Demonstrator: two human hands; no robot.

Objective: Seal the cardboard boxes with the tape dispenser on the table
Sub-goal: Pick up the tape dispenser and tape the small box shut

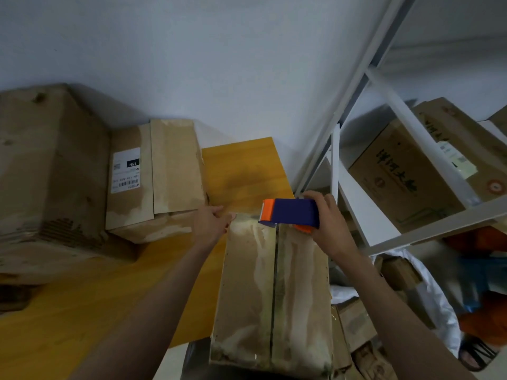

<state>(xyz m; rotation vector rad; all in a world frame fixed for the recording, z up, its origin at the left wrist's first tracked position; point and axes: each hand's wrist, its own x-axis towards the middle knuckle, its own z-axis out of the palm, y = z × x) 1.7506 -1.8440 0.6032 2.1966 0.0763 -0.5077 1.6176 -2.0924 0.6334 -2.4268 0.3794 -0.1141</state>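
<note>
Hands: right hand [327,223] gripping the tape dispenser [290,213] mid-frame on the cardboard box [271,292], left hand [211,223] flat-fingered, steadying its far corner.

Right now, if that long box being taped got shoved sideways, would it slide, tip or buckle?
The long box would probably slide: it lies flat on the smooth yellow table. Its near end seems to overhang, so it might tip off. Its worn cardboard may flex, though the left hand steadies it.

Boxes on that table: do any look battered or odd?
Yes. The big box at the left has its outer paper torn off low down, baring the corrugation. The labelled box beside it has scuffed, peeling patches. The box being taped overhangs the table edge.
</note>
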